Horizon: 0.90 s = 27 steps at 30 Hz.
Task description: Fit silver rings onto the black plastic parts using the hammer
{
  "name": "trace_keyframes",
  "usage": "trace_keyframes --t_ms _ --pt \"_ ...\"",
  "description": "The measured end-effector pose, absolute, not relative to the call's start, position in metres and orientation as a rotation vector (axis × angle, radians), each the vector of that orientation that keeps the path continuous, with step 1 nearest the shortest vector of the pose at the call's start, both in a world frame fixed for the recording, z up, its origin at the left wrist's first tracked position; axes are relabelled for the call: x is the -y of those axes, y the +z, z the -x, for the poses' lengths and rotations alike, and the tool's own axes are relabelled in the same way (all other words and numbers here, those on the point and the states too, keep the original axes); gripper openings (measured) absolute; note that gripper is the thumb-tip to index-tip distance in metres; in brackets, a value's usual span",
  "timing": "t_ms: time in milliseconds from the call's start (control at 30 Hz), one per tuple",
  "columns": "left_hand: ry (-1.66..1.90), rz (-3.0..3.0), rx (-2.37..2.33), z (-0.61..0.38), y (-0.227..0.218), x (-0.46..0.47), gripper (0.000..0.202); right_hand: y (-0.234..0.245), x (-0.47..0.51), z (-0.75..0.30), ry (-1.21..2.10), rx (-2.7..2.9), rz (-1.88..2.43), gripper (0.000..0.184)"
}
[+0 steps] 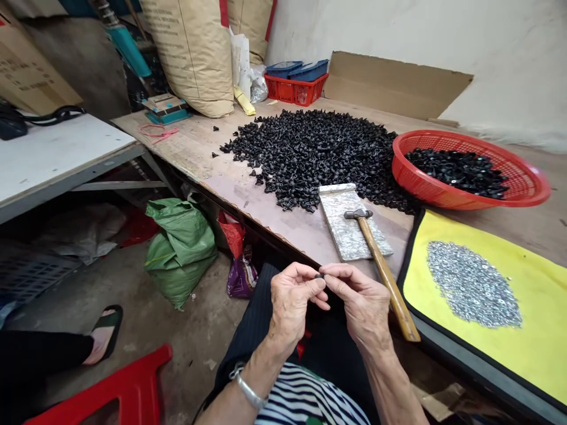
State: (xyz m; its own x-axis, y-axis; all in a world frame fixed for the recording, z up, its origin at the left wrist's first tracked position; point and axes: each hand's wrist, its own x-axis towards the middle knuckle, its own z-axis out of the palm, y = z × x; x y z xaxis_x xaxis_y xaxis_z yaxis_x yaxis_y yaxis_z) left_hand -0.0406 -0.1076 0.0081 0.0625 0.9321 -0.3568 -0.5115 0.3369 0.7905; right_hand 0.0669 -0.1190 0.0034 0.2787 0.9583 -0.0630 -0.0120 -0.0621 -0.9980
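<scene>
My left hand (290,301) and my right hand (364,304) meet just off the table's front edge, above my lap. Between their fingertips they pinch a small black part (319,275), mostly covered by the fingers. Just beyond them lies a scuffed metal plate (341,227), and across it rests a hammer (383,265) with a wooden handle pointing toward me. A large heap of small black parts (314,150) spreads over the table behind the plate. To the right, small shiny metal pieces (473,283) lie on a yellow cloth (538,295) with a black border.
A red plastic basket (443,199) holding black parts stands at the right. Behind the heap are a red crate (295,91), a cardboard sheet (394,85) and large paper sacks (190,53). A green sack (179,251) and a red stool (115,395) stand on the floor, near another person's foot (101,339).
</scene>
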Motion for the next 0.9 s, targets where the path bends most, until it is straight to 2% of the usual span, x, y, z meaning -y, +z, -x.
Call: trace_keyframes --t_ms 233,533,900 --pt "1.170 -0.527 -0.983 0.041 0.007 0.111 0.018 0.006 0.115 -0.065 1.159 0.796 1.311 0.006" --pt "1.158 -0.564 -0.989 0.042 0.007 0.114 0.011 0.009 0.113 -0.065 1.496 0.584 1.241 0.007" --pt "1.105 -0.579 -0.933 0.040 0.009 0.117 0.009 0.016 0.122 -0.069 1.417 0.643 1.314 0.013"
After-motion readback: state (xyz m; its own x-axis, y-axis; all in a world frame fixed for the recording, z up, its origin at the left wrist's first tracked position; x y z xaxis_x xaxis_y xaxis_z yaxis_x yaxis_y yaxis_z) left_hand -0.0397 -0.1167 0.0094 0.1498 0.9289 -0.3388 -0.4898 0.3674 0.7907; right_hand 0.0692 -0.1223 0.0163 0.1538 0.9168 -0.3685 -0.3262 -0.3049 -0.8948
